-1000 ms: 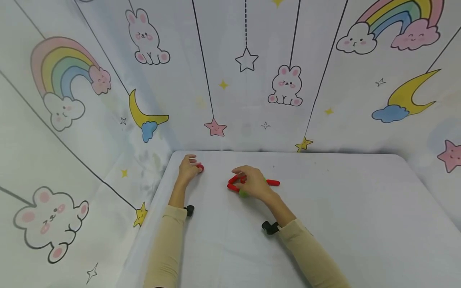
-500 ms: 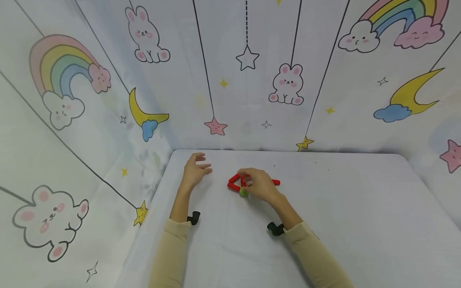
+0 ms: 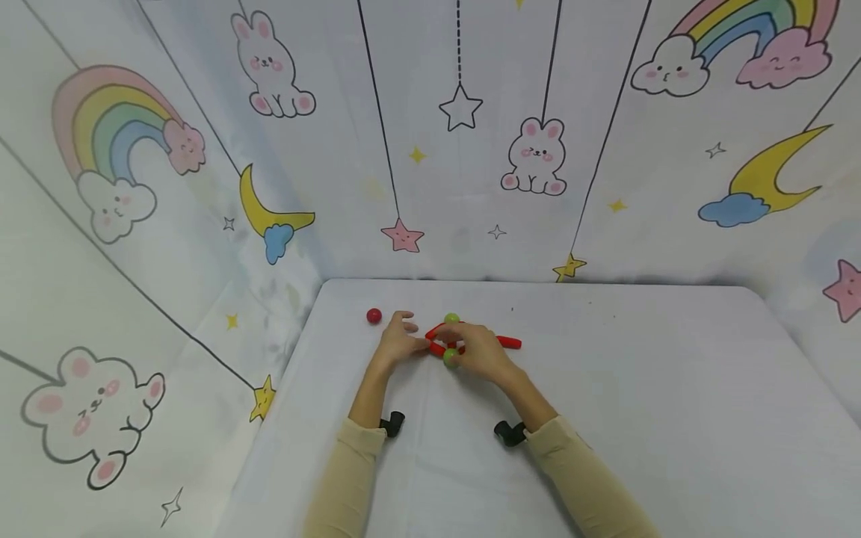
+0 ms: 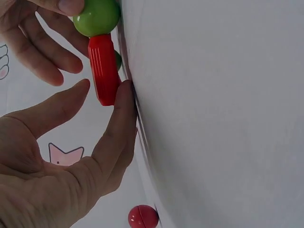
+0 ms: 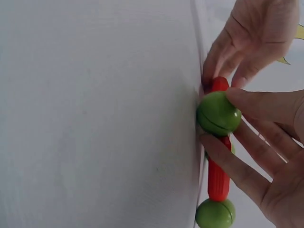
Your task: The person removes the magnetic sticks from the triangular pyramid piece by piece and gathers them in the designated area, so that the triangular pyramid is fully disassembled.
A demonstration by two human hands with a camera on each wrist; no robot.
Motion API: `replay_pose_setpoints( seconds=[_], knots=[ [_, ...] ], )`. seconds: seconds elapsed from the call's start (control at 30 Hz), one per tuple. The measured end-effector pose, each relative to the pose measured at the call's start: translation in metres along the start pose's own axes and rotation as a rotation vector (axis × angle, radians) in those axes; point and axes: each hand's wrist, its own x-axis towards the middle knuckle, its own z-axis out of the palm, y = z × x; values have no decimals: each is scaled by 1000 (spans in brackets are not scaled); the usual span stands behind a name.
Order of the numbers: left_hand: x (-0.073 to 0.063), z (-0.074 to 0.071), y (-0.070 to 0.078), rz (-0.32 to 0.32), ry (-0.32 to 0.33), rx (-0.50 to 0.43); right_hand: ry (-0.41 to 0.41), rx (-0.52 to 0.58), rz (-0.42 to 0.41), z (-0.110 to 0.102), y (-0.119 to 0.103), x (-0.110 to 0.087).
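My right hand (image 3: 483, 353) pinches a green ball (image 5: 219, 114) between thumb and finger. Ridged red sticks run from that ball, one (image 5: 219, 175) towards a lower green ball (image 5: 215, 213). Around the free end of another red stick (image 4: 102, 71) reaches my left hand (image 3: 397, 347), its thumb held apart from the stick and a fingertip right at the stick's end. A further green ball (image 3: 451, 318) lies on the far side of this assembly. Part of the assembly is hidden behind my right hand.
On the white table (image 3: 639, 418), a loose red ball (image 3: 374, 316) lies left of the assembly. One red stick (image 3: 509, 343) points out to the right. Behind the table hangs a white cloth wall (image 3: 464, 179) with cartoon prints.
My left hand has let go of the red ball and moved right, over to the red stick's end. My right hand has shifted slightly and now has its fingertips on the near green ball.
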Motion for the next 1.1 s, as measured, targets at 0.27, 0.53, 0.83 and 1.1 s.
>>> replay_pose_setpoints(
  seconds=[0.27,0.53,0.83,1.1],
  knots=[
    [3,2,0,-3,19,-19,45,-47,-38,5,-1,3],
    [0,1,3,-19,26,-43,96,-40,9,6,-8,3],
    [1,-1,0,-36,43,-62,106,-36,40,9,-8,1],
    [2,-2,-2,-42,30,-114,114,-48,58,10,-9,0]
  ],
)
